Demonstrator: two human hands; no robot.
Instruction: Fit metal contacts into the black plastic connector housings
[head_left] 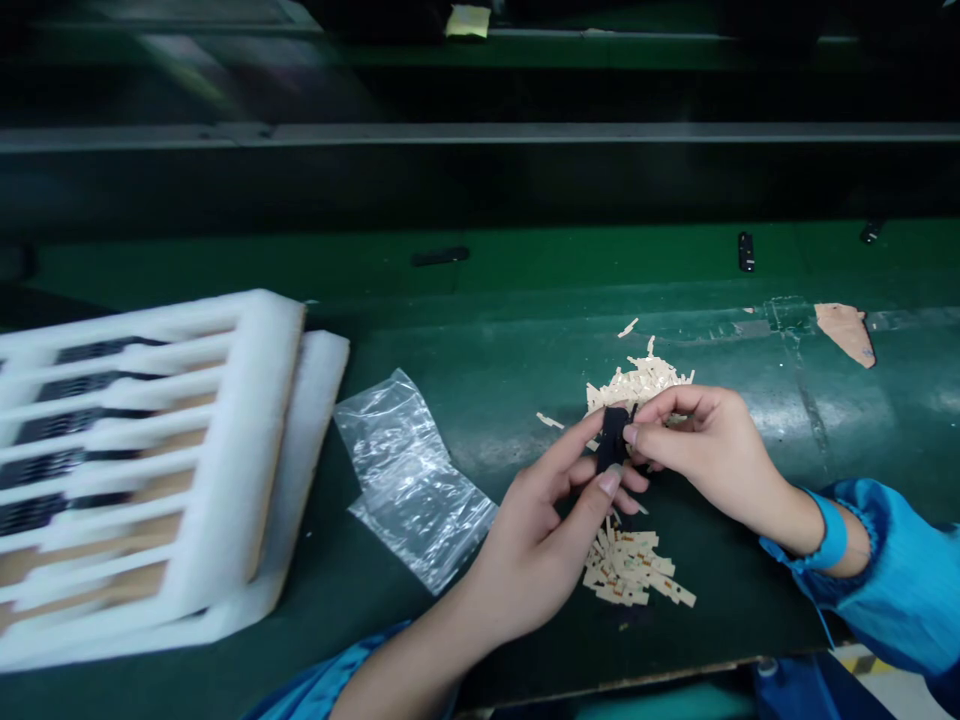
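A small flat black part [612, 438] is held between the thumb and fingers of my left hand [544, 545]. My right hand [701, 440] pinches at the part's right edge, thumb against forefinger; whether a separate small piece sits in that pinch I cannot make out. Behind the hands lies a heap of small cream-coloured strips [641, 382]. A second pile of cream strips with copper-coloured marks [634, 570] spreads on the table just below my fingers. Left of my left hand rest clear plastic bags [420, 480], crumpled and overlapping.
White foam trays [247, 400] are stacked at the left, with black parts in the upper one's slots. Black pieces [441, 256] and a black device [745, 252] lie farther back. A torn brown scrap [846, 333] is at the right. The table's front edge [600, 688] runs below.
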